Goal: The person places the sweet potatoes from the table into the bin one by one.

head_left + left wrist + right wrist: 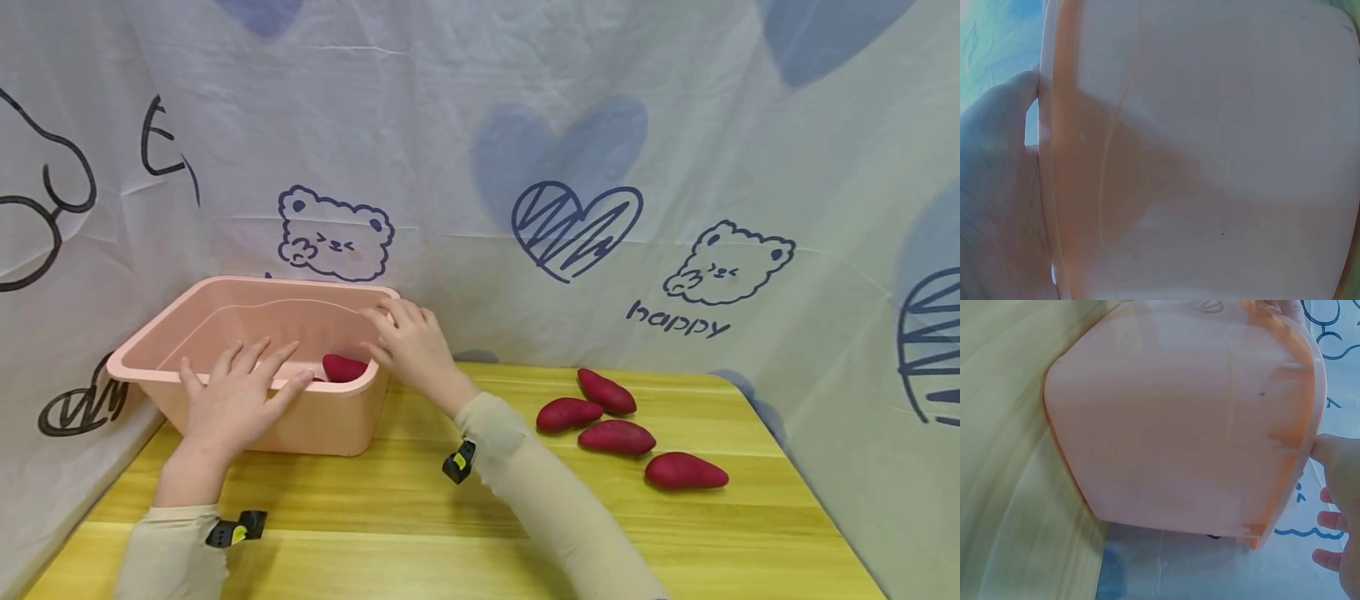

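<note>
A pink plastic basin (322,425) stands upright on the left of the table. My left hand (236,404) rests at its near rim with fingers spread; the left wrist view shows the hand (997,187) against the rim, beside the outer wall (1229,156). At the right rim is my right hand (412,346), its fingers loosely extended over the edge; in the right wrist view its thumb (1325,450) meets the rim. Neither hand holds a sweet potato. Inside the basin lies a dark red sweet potato (343,367), with a sliver of another mostly hidden by the near wall.
Several dark red sweet potatoes lie on the right of the table: one at the back (605,392), one in front on the left (568,414), others nearer. A printed curtain (450,275) hangs behind the wooden table (420,517) and along its sides.
</note>
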A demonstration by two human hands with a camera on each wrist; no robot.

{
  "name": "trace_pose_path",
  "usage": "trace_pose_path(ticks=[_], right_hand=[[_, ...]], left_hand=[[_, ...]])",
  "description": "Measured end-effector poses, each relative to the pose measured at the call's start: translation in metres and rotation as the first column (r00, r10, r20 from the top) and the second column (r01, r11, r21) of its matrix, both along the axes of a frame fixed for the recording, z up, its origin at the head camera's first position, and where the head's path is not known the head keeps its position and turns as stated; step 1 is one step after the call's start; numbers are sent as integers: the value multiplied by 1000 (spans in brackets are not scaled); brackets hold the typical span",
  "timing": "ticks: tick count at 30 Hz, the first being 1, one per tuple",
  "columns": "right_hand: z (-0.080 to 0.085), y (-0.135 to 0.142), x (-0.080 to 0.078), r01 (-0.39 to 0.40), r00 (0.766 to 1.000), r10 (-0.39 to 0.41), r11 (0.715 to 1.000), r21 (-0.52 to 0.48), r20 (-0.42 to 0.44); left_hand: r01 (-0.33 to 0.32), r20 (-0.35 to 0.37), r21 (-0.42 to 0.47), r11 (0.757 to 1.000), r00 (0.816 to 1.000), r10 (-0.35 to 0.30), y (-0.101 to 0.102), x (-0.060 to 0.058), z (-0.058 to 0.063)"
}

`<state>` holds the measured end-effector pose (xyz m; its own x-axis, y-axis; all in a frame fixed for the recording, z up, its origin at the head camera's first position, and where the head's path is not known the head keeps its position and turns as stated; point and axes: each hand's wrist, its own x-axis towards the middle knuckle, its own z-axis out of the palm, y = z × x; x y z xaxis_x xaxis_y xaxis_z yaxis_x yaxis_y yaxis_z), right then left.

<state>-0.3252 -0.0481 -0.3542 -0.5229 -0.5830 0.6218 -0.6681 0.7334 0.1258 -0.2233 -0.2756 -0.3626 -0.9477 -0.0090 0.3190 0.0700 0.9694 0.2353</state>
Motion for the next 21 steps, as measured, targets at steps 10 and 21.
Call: trace_pose_path(ticks=[10, 21], right_hand=[[-5, 26, 2, -50, 998, 49, 998, -43, -28], [-15, 57, 4, -28, 999, 28, 999, -45, -20]], left_hand=[[0, 4, 7, 1000, 1000, 0, 1, 0, 1], [-2, 11, 15, 1000, 1000, 2, 1, 0, 0]])
